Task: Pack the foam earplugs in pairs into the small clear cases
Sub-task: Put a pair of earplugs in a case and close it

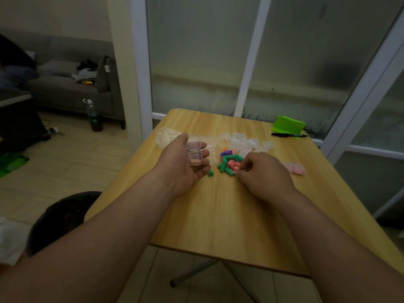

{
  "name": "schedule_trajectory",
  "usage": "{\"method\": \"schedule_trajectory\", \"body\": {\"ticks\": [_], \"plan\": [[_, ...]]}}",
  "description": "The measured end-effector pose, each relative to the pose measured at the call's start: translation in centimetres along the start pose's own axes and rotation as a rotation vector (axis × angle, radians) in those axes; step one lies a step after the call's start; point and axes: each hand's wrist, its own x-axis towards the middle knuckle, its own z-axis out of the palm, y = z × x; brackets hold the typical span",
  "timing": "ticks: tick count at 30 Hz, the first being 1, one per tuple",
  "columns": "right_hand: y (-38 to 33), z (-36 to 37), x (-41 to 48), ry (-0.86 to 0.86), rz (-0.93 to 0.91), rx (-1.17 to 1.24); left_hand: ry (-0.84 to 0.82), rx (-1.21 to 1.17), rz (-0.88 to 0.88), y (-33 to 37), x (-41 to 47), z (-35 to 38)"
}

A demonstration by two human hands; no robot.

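The open case with one pink earplug is held by the left hand. A match should be pinched softly; the curled right hand's catch is hidden.

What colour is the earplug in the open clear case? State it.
Salmon pink foam earplug in the small clear plastic case; head view.

our left hand holds an open clear case, one pink earplug inside | our right hand curls fingers into the earplug pile from its 4 o'clock, can't tell if we've grabbed one | empty cases at the pile's 1 o'clock
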Motion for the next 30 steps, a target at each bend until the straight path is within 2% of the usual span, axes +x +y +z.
{"method": "schedule_trajectory", "body": {"ticks": [13, 21, 30], "plan": [[-0.6, -0.6, -0.7, -0.057, 0.008, -0.058, -0.018, 0.016, -0.001, -0.2, 0.2, 0.0], [-0.5, -0.7, -2.3, -0.199, 0.015, 0.012, -0.01, 0.052, -0.022, -0.9, 0.3, 0.9], [-1.3, 0.5, -2.8, 0.007, 0.024, 0.11, 0.008, 0.104, -0.009, -2.0, 0.3, 1.3]]}}
